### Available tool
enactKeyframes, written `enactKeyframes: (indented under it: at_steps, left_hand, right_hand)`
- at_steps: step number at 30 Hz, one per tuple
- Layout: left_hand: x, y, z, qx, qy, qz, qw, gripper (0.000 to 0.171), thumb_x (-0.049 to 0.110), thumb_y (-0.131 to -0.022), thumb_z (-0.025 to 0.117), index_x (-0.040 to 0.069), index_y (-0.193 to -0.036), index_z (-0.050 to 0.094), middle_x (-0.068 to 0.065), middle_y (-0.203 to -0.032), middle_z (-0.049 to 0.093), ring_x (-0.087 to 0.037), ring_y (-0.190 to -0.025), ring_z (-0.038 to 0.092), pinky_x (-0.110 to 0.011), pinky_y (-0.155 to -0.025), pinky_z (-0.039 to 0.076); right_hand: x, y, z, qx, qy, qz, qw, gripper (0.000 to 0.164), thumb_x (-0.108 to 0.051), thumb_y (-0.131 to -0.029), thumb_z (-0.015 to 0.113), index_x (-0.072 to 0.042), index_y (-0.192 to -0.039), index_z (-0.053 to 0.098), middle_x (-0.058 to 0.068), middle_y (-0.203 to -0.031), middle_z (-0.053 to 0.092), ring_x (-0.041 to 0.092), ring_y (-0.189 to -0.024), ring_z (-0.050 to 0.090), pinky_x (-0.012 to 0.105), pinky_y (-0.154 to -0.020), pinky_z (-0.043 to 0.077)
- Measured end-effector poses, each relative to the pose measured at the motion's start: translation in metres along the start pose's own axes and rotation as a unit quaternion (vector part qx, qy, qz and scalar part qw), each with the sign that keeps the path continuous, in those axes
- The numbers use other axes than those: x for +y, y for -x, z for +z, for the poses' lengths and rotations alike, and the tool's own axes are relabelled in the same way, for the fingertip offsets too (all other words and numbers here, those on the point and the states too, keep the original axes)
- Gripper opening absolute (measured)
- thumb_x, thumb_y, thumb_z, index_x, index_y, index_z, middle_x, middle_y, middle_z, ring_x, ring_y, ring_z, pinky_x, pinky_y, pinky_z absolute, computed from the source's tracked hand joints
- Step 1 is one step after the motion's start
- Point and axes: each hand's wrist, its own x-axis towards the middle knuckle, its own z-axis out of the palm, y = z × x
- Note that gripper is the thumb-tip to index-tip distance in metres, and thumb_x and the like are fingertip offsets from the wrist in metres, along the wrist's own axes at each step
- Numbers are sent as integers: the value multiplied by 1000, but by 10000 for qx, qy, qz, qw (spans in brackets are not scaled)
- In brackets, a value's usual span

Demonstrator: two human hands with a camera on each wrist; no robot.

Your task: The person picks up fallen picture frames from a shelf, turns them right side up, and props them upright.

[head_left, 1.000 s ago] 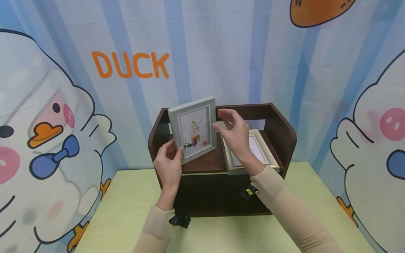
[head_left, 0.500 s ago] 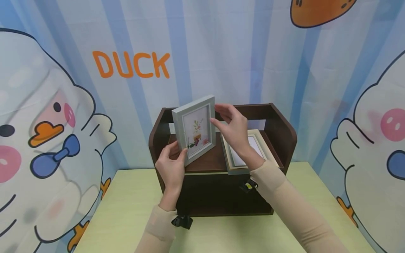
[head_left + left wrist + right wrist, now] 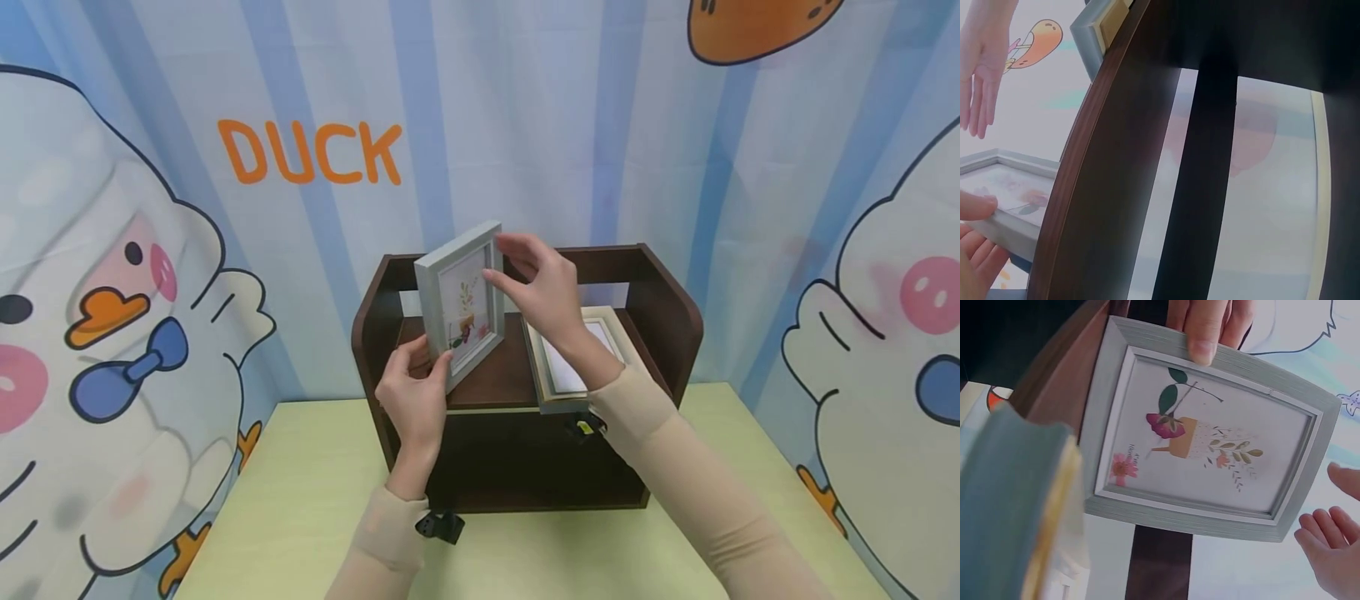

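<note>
One bare left hand [image 3: 416,392] had the pale grey-green, rectangular picture frame [image 3: 467,304] in its grip, thumb on the front and fingers tucked behind at the lower left edge! Up and away from that hand the frame leaned, turned at an angle, and inside it sat a white-backed picture [image 3: 1204,434] with green leaves, a dark pink bloom and an orange-yellow pot. And over on the far side, the bare right hand [image 3: 547,287] hovered just beside the upper right edge, thumb and fingers spread apart, gripping nothing, a gap showing in the right wrist view. Beyond both hands rose the dark brown wooden shelf [image 3: 667,317], its board spread below the held frame; whether the frame's lower corner touched it, you could not tell. Under the right wrist, what a stack: a flat cream frame with gold trim [image 3: 630,346] lay on top of a blue-grey frame [image 3: 562,407]. Below the hands and nearer the person, beige sleeves [image 3: 690,467] reached in over a pale yellow-green table [image 3: 315,500], and behind it all, past the fingertips, hung a blue-and-white striped duck curtain [image 3: 517,125].
</note>
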Motion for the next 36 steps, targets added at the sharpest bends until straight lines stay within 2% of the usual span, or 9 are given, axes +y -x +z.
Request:
enactKeyframes:
  at_steps: [7,12,17,26,32,36]
  left_hand:
    - [3,3,3,9,-233,53,9997,28,10,-72,82,4,-98,71,-10,-87,68,-19,-75,68,-31,-65,58]
    - [4,5,5,29,-256,97,9996,29,10,-72,82,5,-98,71,-9,-87,68,-19,-75,67,-33,-65,58]
    - [6,6,5,18,-239,142,9996,30,9,-72,82,4,-99,71,-10,-88,67,-20,-77,67,-35,-65,58]
    - [5,9,5,-302,-3,270,9992,32,7,-72,81,5,-103,71,-10,-90,68,-19,-79,68,-37,-67,59]
    - [4,14,6,-493,288,466,9973,33,11,-76,79,7,-107,71,-9,-91,69,-20,-80,68,-37,-68,59]
    - [5,17,6,-605,351,432,9966,34,13,-77,78,9,-110,71,-8,-92,69,-19,-81,68,-36,-70,59]
  right_hand:
    - [-3,-11,1,-506,84,-316,9982,50,-19,-81,75,-6,-127,58,8,-129,60,15,-123,55,21,-103,43]
    - [-7,-17,3,-964,156,-577,9935,51,-21,-83,74,-7,-128,57,6,-130,59,14,-125,52,22,-105,41]
    - [-6,-20,6,-1255,333,-618,9896,50,-25,-84,73,-9,-129,57,4,-130,60,12,-126,50,24,-106,40]
    - [-4,-21,8,-1329,601,-789,9862,50,-24,-81,76,-8,-125,60,5,-131,58,15,-127,49,25,-106,41]
    - [-2,-20,4,-1358,468,-747,9868,50,-24,-80,77,-8,-124,61,5,-132,58,13,-130,47,24,-107,39]
    - [0,-20,1,-1392,299,-689,9874,49,-21,-79,77,-7,-124,61,5,-132,57,13,-131,46,25,-108,38]
